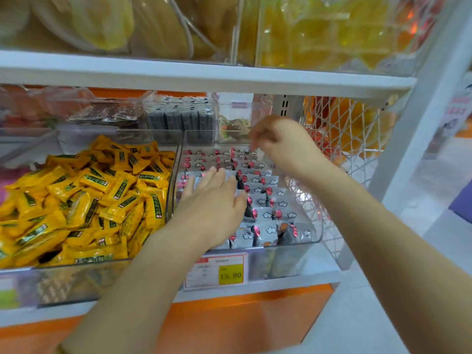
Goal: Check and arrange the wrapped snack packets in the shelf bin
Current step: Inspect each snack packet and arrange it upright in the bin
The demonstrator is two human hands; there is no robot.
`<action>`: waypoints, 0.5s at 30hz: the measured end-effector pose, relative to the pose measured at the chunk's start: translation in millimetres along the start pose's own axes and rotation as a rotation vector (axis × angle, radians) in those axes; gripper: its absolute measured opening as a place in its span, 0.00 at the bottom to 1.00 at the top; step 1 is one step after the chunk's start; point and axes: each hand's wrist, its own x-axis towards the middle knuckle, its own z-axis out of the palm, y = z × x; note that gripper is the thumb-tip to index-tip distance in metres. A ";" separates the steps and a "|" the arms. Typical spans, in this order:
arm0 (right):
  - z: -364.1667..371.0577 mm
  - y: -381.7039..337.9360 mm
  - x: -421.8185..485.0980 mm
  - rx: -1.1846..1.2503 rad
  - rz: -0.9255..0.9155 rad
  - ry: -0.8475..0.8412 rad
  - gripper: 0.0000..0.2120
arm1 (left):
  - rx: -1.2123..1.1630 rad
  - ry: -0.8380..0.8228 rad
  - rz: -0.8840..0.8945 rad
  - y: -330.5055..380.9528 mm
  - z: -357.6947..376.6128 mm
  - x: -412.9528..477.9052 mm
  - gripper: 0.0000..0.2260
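Hanging on the front of the clear shelf bin (288,247) is a price tag (217,272); behind it the left hand (212,203) is lying flat, fingers straight, resting on the rows of grey wrapped snack packets (265,200) inside. Farther back, the right hand (281,141) is hovering over the bin's far end, fingers curling downward, too blurred to tell whether it is pinching anything.

"15.80" on yellow price tag (230,275)

Yellow packets (84,200) heap in a clear tub (76,284), a price tag (217,272) fronts the shelf (293,283), and a white wire basket (357,149) stands right.
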 end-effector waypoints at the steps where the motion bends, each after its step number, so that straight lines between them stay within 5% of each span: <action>1: -5.1 -1.9 -17.6 0.036 0.005 -0.008 0.10 | 0.014 -0.001 0.006 1.2 0.5 -4.8 0.24; 9: -9.7 -4.9 -81.7 -0.135 -0.067 -0.224 0.06 | 0.116 -0.064 0.008 7.4 6.7 -26.4 0.24; 15: 4.6 0.9 -87.0 -0.307 -0.153 -0.354 0.12 | 0.146 -0.086 -0.018 6.6 9.9 -24.7 0.24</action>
